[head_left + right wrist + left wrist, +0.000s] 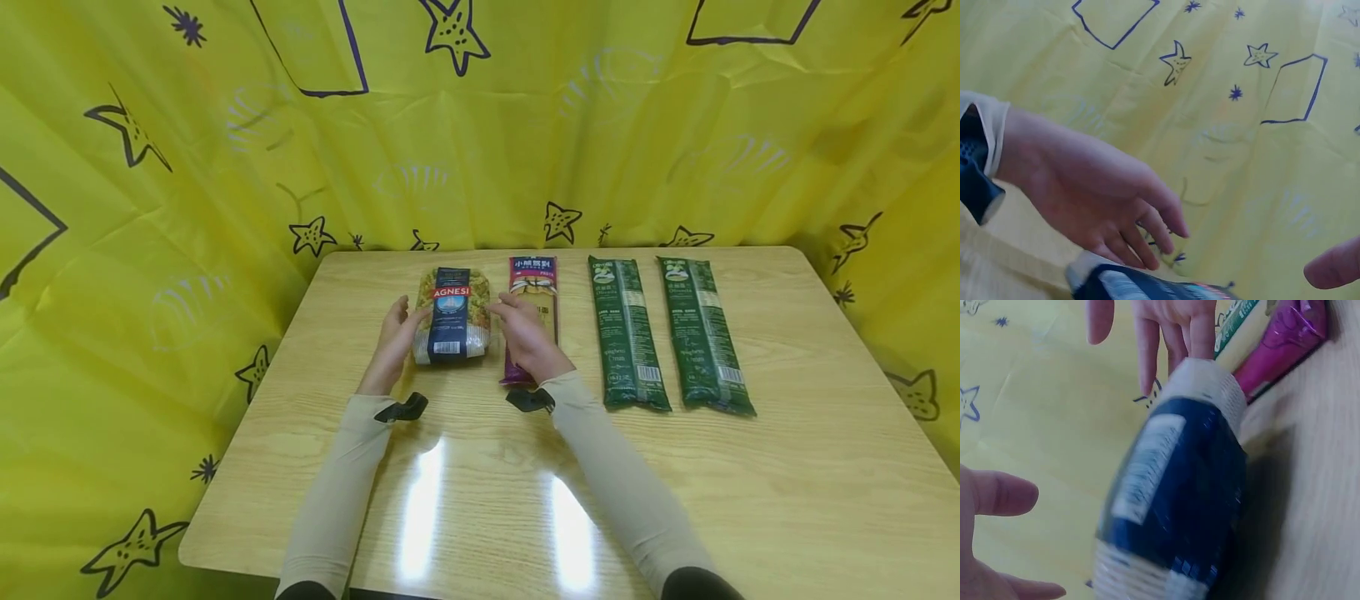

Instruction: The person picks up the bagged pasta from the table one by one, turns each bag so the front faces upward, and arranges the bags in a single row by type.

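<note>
A clear bag of AGNESI pasta (450, 308) with a dark blue label lies on the table, its barcode end toward me. My left hand (393, 333) is at the bag's left side, fingers loosely extended. At the right side is my right hand (527, 335), its fingertips close to the bag's edge and its palm over part of a purple pasta packet (520, 371). In the left wrist view the thumb of my left hand (1004, 494) stands apart from the bag (1179, 475). The right wrist view shows only the bag's dark end (1129, 284) at the bottom.
Two long green spaghetti packets (628, 333) (705, 333) lie side by side to the right of the purple packet. A yellow curtain (480, 150) with drawn stars hangs behind and beside the wooden table (810, 467).
</note>
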Action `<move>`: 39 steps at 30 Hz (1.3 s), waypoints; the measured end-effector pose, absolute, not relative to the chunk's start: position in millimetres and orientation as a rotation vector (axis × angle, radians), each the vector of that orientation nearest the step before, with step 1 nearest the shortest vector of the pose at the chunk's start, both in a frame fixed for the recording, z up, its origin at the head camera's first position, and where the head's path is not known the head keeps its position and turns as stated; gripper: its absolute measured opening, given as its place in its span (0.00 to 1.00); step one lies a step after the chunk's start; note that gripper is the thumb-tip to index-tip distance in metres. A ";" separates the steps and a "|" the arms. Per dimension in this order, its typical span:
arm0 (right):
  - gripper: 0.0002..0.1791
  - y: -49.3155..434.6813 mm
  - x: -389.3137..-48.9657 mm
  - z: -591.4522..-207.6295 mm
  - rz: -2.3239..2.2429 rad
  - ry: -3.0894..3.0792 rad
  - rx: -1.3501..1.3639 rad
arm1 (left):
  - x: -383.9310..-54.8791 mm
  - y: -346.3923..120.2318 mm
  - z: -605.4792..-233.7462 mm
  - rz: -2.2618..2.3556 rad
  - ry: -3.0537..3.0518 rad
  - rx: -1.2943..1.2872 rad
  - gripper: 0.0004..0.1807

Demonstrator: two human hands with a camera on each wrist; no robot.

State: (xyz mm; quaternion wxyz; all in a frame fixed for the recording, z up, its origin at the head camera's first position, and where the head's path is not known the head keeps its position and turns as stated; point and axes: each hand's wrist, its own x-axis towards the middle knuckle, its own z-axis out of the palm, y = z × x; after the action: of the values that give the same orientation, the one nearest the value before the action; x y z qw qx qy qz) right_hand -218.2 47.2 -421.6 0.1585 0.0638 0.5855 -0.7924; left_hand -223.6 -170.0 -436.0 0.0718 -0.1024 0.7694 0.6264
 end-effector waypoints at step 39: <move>0.13 244.5 -189.9 -366.4 -2.387 2.102 0.176 | -207.7 -11.9 -381.0 2.183 1.832 0.177 0.26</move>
State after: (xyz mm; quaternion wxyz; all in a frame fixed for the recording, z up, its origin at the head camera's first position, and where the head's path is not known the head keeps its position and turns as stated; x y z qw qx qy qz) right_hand -189.9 244.5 -366.4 -0.0221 0.0553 0.6598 -0.7491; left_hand -207.7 -11.9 -381.0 0.1429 0.0615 0.6350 0.7567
